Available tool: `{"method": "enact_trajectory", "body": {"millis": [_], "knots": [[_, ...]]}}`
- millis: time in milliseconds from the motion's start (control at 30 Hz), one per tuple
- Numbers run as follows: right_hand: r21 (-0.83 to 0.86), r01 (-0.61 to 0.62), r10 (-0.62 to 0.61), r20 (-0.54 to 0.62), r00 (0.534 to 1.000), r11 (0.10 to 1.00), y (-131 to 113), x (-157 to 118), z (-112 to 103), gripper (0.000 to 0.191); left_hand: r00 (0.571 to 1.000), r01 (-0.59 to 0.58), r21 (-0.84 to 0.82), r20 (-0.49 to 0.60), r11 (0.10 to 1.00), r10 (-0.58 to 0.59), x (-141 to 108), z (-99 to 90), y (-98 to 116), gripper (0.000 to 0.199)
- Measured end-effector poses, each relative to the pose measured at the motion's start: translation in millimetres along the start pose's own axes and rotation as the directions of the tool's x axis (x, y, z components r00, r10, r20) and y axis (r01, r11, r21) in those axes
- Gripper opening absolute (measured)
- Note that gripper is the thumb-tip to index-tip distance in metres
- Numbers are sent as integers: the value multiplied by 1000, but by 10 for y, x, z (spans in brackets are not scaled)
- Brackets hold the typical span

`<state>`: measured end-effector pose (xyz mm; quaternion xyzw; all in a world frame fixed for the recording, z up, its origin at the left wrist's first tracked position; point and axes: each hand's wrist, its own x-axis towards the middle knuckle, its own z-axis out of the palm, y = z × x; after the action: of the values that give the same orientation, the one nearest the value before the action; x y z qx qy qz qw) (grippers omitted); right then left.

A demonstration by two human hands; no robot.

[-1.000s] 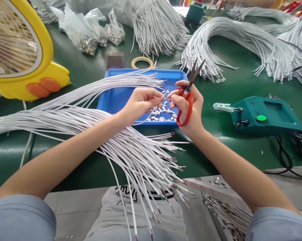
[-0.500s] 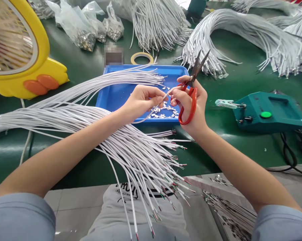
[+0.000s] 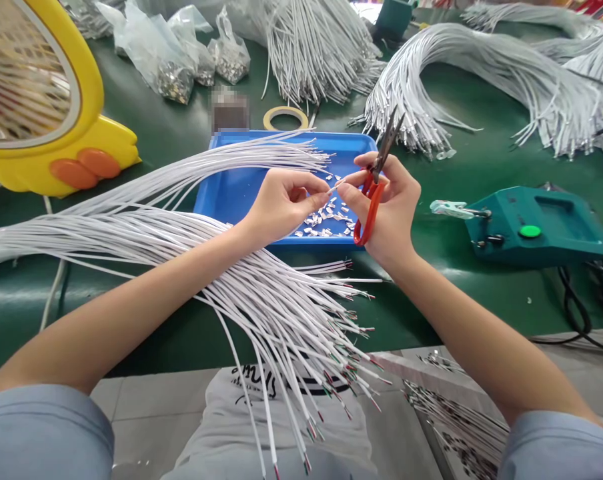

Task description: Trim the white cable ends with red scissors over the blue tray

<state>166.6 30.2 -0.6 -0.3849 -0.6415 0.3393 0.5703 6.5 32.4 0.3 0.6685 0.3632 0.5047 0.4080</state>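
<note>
My left hand (image 3: 292, 203) pinches a white cable (image 3: 333, 189) between thumb and fingertips, over the blue tray (image 3: 221, 193). My right hand (image 3: 394, 203) keeps red-handled scissors (image 3: 376, 183) in its palm, blades pointing up and away, while its thumb and forefinger pinch the cable's end close to my left fingertips. Small white offcuts (image 3: 326, 220) lie scattered in the tray below. A bundle of white cables (image 3: 276, 293) with coloured wire ends runs under my left forearm and over the table's front edge. Another cable bundle (image 3: 261, 155) rests with its ends in the tray.
A yellow fan (image 3: 94, 150) stands at left. Bags of metal parts (image 3: 174, 77), a roll of tape (image 3: 285, 110) and further cable bundles (image 3: 321, 53) lie behind the tray. At right sits a teal machine (image 3: 546, 223) with a green button and black cords.
The scissors have turned in my right hand, their handles now seen more edge-on and the blades closer together. Both hands stay fingertip to fingertip at the cable.
</note>
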Motion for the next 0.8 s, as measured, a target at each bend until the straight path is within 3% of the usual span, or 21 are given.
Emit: {"method": "enact_trajectory", "body": {"millis": [200,533,700,800], "knots": [[-3,-20,20,18,1000,1000,-65,3,0,30,996,-69,140,-40,988,76,-18,2,-31,3],[49,-36,33,75,997,998,12,12,-33,31,994,68,-147,98,987,-54,12,-13,17,7],[41,-34,29,103,994,999,48,20,-52,31,988,111,-149,119,983,-94,13,-16,50,8],[16,-7,6,84,996,1000,50,17,-48,30,995,82,-128,73,988,-73,17,-2,55,6]]}}
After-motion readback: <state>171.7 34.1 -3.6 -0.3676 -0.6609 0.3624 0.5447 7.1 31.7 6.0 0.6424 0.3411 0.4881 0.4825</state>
